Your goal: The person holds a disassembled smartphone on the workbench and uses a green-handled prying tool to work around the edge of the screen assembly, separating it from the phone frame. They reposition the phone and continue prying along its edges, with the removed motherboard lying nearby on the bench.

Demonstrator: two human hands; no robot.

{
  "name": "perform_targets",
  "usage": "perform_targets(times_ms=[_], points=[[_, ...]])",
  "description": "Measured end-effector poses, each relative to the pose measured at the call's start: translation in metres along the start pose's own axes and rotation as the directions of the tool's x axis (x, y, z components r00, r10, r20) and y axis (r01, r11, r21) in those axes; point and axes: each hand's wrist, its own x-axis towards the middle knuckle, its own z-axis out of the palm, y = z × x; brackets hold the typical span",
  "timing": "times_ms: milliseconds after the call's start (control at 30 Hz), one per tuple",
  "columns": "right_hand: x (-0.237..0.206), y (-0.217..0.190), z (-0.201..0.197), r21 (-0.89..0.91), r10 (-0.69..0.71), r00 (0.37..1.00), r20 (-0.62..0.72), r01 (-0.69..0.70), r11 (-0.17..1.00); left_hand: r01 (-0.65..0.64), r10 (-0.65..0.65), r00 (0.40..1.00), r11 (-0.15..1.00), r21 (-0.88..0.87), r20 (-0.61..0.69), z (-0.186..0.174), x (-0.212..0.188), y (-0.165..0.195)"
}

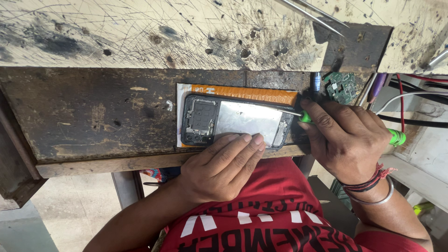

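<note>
My right hand point(347, 140) is closing its grip around a green-handled screwdriver point(396, 136), tip working at the right end of the opened phone point(235, 121), frame centre. My left hand point(224, 165), fingers flat, is pinning its lower edge. Back cover already off, metal plate still in. The phone is lying close to the counter point(93, 116) edge; circuit board point(340, 86) upper right; open room left.

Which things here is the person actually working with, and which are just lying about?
In use: opened black phone frame with silver plate; green-handled screwdriver in right hand; left hand steadying; orange-and-white mat.

Lying about: small green circuit board; metal tweezers; red and white cables.
</note>
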Motion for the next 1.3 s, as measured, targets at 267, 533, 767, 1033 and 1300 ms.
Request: perform_targets(times_ms=[267, 533, 767, 1033, 1300], points=[[0.001, 0.0, 0.001, 0.014, -0.013, 1.0, -0.004, 0.013, 1.0, -0.006, 0.006, 1.0, 1.0, -0.008, 0.001, 0.0, 0.001, 0.0], [0.005, -0.001, 0.001, 0.02, -0.007, 1.0, -0.014, 0.008, 1.0, -0.012, 0.012, 1.0, 1.0, -0.004, 0.003, -0.001, 0.002, -0.001], [-0.002, 0.002, 0.005, 0.022, -0.012, 1.0, -0.018, 0.012, 1.0, -0.006, 0.006, 1.0, 1.0, -0.022, -0.011, 0.001, 0.002, -0.001], [-0.004, 0.004, 0.006, 0.018, -0.001, 1.0, 0.002, 0.001, 1.0, -0.004, 0.004, 1.0, 1.0, -0.013, 0.003, 0.001, 0.002, -0.001], [-0.005, 0.004, 0.006, 0.028, 0.011, 0.999, 0.031, -0.012, 1.0, -0.003, 0.003, 1.0, 1.0, -0.017, 0.002, 0.0, 0.003, 0.0]])
